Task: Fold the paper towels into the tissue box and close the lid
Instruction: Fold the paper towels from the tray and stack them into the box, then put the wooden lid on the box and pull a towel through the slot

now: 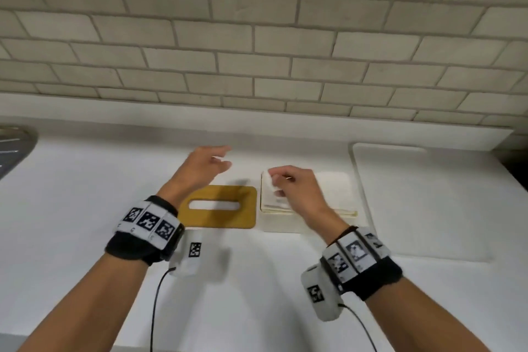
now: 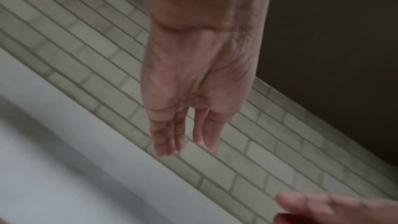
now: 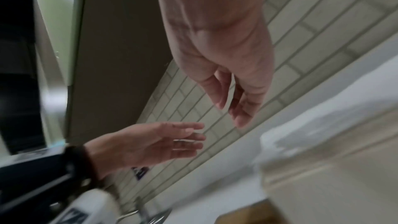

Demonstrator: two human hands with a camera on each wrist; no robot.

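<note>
A white tissue box (image 1: 285, 227) stands on the counter with a stack of white paper towels (image 1: 334, 188) in it, blurred in the right wrist view as paper towels (image 3: 301, 132). Its tan wooden lid (image 1: 218, 218), with an oval slot, lies flat on the counter just left of the box; a corner of the lid (image 3: 247, 214) shows in the right wrist view. My right hand (image 1: 275, 183) hovers over the box's left end beside a raised towel edge (image 1: 267, 178); the right hand (image 3: 232, 106) holds nothing, fingers relaxed. My left hand (image 1: 223, 157) floats above the counter behind the lid, fingers straight (image 2: 185, 134), empty.
A white board (image 1: 414, 194) lies on the counter right of the box. The curved rim of a metal sink (image 1: 14, 146) shows at far left. A tiled wall (image 1: 257, 37) rises behind the white counter (image 1: 85, 180). Cables hang from both wrist bands.
</note>
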